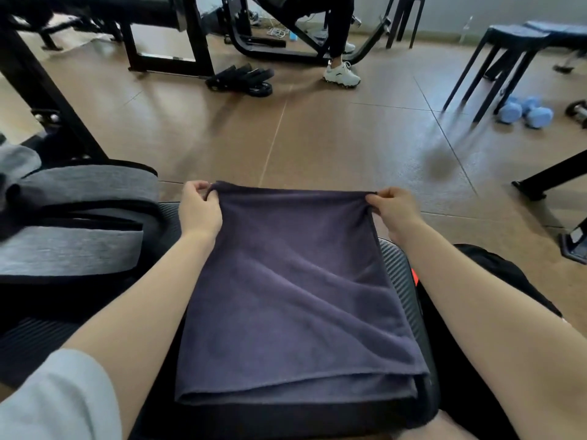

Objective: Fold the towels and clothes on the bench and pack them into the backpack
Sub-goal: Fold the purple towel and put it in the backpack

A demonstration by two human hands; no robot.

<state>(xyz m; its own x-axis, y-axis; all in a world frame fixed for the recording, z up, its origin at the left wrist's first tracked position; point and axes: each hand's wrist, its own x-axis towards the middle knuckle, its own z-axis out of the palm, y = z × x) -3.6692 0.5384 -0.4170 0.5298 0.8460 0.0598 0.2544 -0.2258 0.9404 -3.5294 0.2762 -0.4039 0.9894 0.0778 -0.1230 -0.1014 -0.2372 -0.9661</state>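
While the dark purple towel (295, 296) lies doubled over on the black ribbed worktop (400, 281), both hands hold its far edge; the left hand (198, 209) pinches the far left corner between thumb and curled fingers, and the right hand (392, 209) pinches the far right corner in the same way, so that the edge runs taut between them; the near end of the towel shows two layers, one on the other, and soft creases cross its middle; a pale grey sleeve (60, 398) covers the left upper arm, while both forearms are bare; to the left of the towel, on the same worktop, sits a grey and black backpack (79, 223), close beside the left forearm but not touching the towel; a black garment (505, 274) lies to the right, partly hidden behind the right arm; beyond, on the brown floor (317, 138), stand black gym frames (165, 42), dark stools (508, 58) and a pair of light blue dumbbells (525, 112); another person's white trainer (341, 74) rests near the machines.
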